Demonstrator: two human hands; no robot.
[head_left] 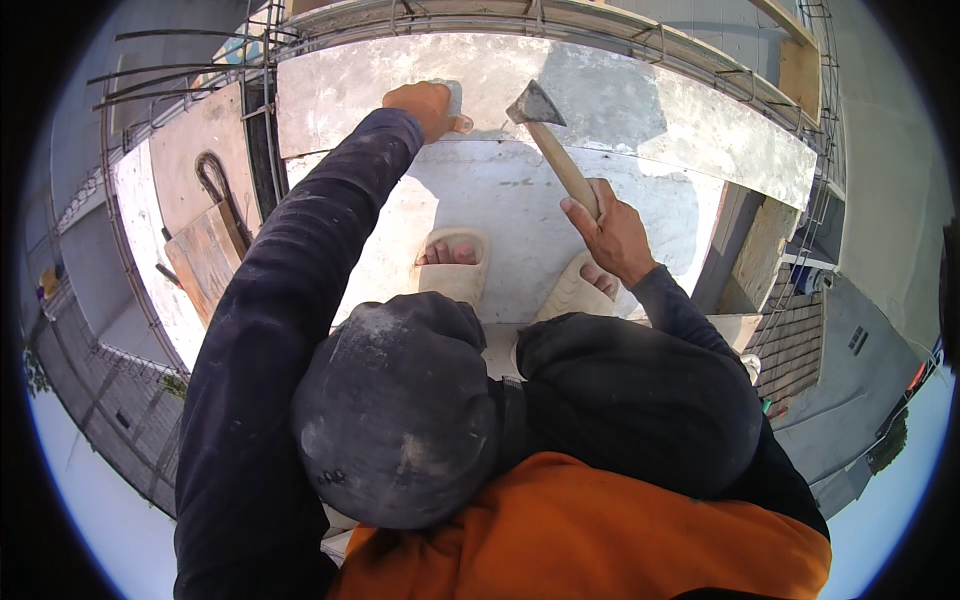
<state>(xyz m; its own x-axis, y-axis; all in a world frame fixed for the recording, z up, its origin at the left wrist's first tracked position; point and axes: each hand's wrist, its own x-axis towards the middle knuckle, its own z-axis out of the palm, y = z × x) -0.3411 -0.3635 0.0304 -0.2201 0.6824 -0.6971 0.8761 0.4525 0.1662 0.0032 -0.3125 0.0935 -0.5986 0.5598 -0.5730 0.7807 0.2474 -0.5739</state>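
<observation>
Hard daylight is flooding the scene, seemingly coming from about 4 o'clock, since shadows are falling toward 10 o'clock. The concrete slab is glaring near white around 12 o'clock, with the person's blurred shadow darkening its middle. The hammer is casting a short shadow beside its head. Focus is holding sharp centrally; straight edges are bending toward the rim, where a black vignette is closing in.

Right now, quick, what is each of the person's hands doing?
Left hand: closed around a small pale object, pressed to the concrete slab; what it is cannot be told.
Right hand: closed on the hammer, gripping its wooden handle.
</observation>
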